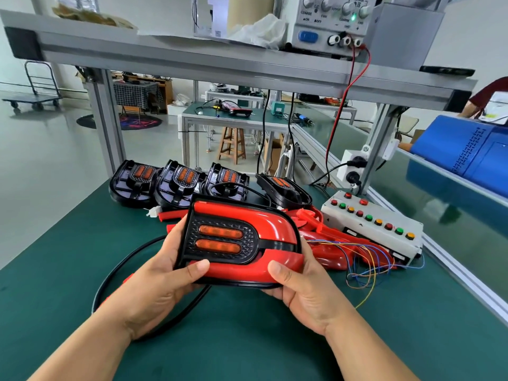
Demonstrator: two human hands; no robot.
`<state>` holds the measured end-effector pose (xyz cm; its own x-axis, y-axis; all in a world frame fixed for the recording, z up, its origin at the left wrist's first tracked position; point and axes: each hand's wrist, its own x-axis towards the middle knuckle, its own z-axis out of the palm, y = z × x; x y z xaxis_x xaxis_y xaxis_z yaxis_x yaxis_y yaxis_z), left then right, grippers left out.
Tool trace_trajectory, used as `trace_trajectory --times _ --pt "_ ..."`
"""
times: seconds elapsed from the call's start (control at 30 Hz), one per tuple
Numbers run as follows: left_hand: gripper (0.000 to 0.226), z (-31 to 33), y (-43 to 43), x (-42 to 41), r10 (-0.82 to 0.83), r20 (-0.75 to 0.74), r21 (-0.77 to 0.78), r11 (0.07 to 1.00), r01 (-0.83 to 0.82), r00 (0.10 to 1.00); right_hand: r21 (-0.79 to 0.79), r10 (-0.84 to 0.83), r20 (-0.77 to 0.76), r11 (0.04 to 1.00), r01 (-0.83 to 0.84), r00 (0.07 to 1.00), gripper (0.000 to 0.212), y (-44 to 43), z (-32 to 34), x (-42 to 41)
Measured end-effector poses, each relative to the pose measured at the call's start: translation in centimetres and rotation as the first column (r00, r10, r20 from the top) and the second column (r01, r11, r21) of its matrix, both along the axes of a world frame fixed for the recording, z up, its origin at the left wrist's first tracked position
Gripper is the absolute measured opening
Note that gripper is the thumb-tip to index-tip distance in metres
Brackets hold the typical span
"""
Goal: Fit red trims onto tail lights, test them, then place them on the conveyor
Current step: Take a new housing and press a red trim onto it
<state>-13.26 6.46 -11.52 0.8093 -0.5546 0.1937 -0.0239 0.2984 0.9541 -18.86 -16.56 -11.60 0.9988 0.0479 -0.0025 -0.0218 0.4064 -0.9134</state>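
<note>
Green worktop [247, 353]: one tail light [220, 239] with red trim [275, 224] fitted, held above it.
Behind it: row of four bare tail lights [181, 182], button box [379, 226], loose red trims [324, 229]. Left hand [156, 281] grips the light's left end, right hand [302, 292] its lower right edge.

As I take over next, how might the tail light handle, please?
Probably stiff: the tail light holds its shape between the left hand and right hand. Its glossy red trim looks slippery. The black cable could snag.
</note>
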Motion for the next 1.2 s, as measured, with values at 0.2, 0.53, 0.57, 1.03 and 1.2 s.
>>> trace_trajectory --times 0.2,0.53,0.57,1.03,1.2 --pt "0.070 0.5 0.6 0.1 -0.078 -0.040 -0.057 0.995 0.076 0.996 0.095 0.091 0.034 0.991 -0.094 0.995 0.051 -0.4 0.6 -0.3" --pt "0.079 0.2 -0.5 -0.5 0.032 0.032 -0.042 0.999 -0.030 0.999 0.130 0.040 -0.003 0.991 -0.039 0.999 0.061 0.0 0.4 -0.1" --pt "0.080 0.2 -0.6 -0.5 0.036 0.031 -0.046 0.998 -0.034 0.999 0.131 0.039 -0.003 0.991 -0.039 0.999 0.057 0.0 0.4 -0.1" --pt "0.075 0.2 -1.1 -0.4 0.091 0.036 -0.021 0.996 -0.090 0.995 0.071 -0.019 0.005 0.997 0.018 1.000 0.049 -0.4 0.0 0.3" --pt "0.072 0.4 -1.4 -0.5 0.120 0.028 -0.043 0.992 -0.119 0.992 0.080 -0.029 0.016 0.996 0.028 0.999 0.047 -0.4 -0.1 0.2"
